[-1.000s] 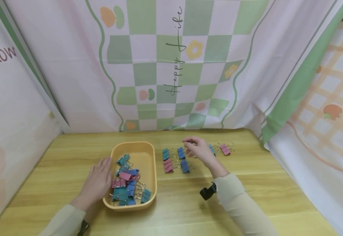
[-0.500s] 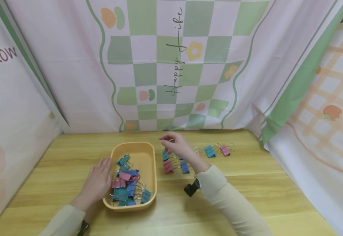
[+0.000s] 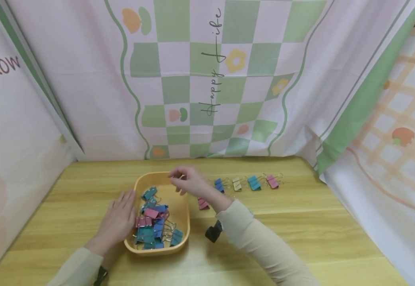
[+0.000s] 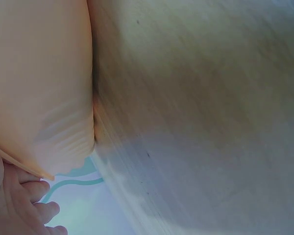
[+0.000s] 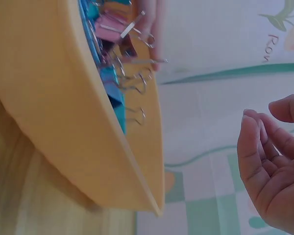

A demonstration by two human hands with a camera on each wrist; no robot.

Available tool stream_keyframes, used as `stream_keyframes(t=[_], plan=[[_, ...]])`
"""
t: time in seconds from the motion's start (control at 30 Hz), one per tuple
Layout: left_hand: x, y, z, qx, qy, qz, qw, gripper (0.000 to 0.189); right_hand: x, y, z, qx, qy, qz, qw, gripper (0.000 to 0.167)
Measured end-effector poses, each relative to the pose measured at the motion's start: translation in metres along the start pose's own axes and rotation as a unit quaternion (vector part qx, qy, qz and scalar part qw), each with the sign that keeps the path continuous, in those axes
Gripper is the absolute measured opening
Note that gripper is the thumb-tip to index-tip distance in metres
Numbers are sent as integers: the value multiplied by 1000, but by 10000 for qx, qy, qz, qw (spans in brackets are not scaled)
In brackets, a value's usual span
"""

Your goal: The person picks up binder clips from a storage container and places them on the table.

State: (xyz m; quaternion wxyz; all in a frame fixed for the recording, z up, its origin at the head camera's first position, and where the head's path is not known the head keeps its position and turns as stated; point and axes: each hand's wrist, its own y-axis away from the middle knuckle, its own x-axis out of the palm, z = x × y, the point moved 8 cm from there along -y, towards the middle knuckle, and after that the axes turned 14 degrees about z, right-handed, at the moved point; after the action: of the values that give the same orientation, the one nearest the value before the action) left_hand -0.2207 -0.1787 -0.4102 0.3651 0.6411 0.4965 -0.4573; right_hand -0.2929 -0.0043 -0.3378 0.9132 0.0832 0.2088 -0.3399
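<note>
Fingers [image 5: 250, 152] of the right hand [image 3: 189, 182] curl loosely, empty, over the far right corner of the tray [image 3: 175, 206]; the left hand [image 3: 118, 217] rests straight-fingered along its left edge. Binder clips [image 3: 151, 213] crowd its near left, leaving room far right.

The head camera is looking forward and down at the table [image 3: 329, 238]. The left wrist camera is facing the yellow tray [image 4: 41, 73] closely, at ten o'clock; the right one is viewing it nearby, at nine. Head and right views are sharing its binder clips [image 3: 151, 213].
</note>
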Motion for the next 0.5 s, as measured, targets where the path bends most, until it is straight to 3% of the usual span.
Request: stream_keyframes(t=[0.23,0.5], plan=[[-1,1,0,-24,-8,11,10000,51,28,-13,1,-88,-89,362,9993,17],[0,0,1,-6,10,32,10000,50,47,-21,-5,-101,-150,481,9987,14]])
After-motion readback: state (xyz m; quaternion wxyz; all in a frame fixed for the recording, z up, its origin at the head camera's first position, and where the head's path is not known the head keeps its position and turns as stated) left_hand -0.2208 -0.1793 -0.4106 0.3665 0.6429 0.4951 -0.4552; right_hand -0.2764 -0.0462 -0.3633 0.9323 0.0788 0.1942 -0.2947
